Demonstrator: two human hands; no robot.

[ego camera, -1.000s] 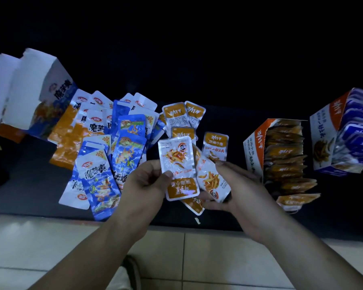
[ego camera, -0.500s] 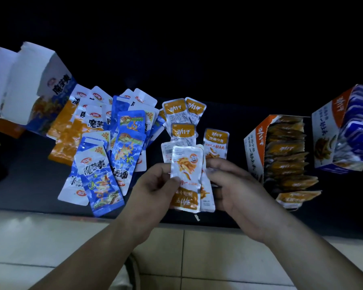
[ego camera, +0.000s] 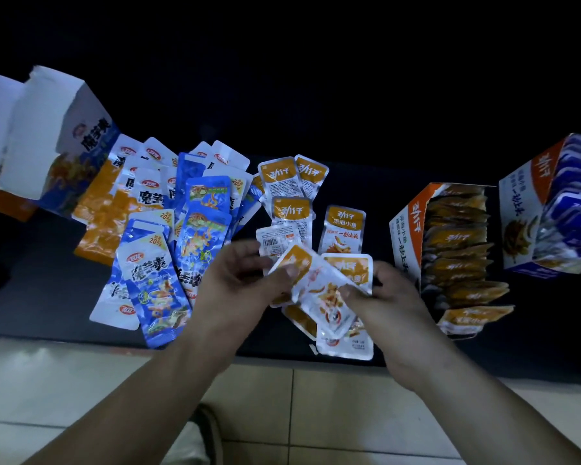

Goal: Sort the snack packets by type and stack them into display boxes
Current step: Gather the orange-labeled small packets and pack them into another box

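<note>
Both hands hold a fanned bunch of small orange-and-white snack packets (ego camera: pixel 322 297) over the near edge of the black table (ego camera: pixel 31 297). My left hand (ego camera: pixel 239 283) pinches the bunch's upper left corner with its thumb. My right hand (ego camera: pixel 386 297) grips the bunch from the right. More orange packets (ego camera: pixel 291 213) lie loose behind the hands. To the right stands an orange display box (ego camera: pixel 408 239) packed with orange packets. A second display box (ego camera: pixel 524 203) at the far right holds blue packets.
A heap of long blue and orange packets (ego camera: pixel 168 236) covers the table's left half. A white and blue carton (ego camera: pixel 54 135) stands open at the far left. Pale floor tiles (ego camera: pixel 81 380) lie below the table edge. The background is dark.
The packets in my hands were squared into an upright stack, then fanned and tilted to the right. My right hand shifted right along the bunch. The loose piles and boxes stayed put.
</note>
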